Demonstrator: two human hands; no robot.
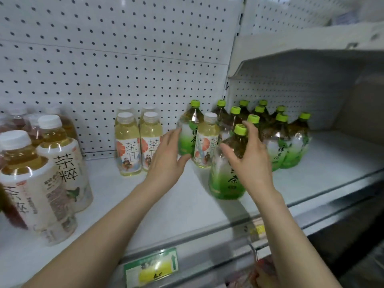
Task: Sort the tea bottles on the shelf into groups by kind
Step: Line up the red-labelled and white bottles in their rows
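Price tag on the shelf front edge; my right hand grips the front green bottle by its shoulder, which looks full and probably slick; left hand open beside the rear green bottle.

Right hand grips the front green bottle — at its ten o'clock, left hand touches the rear green bottle, fingers straight.

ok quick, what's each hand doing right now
left hand: open, fingers straight against a green-capped bottle.
right hand: gripping the front green tea bottle around its shoulder.
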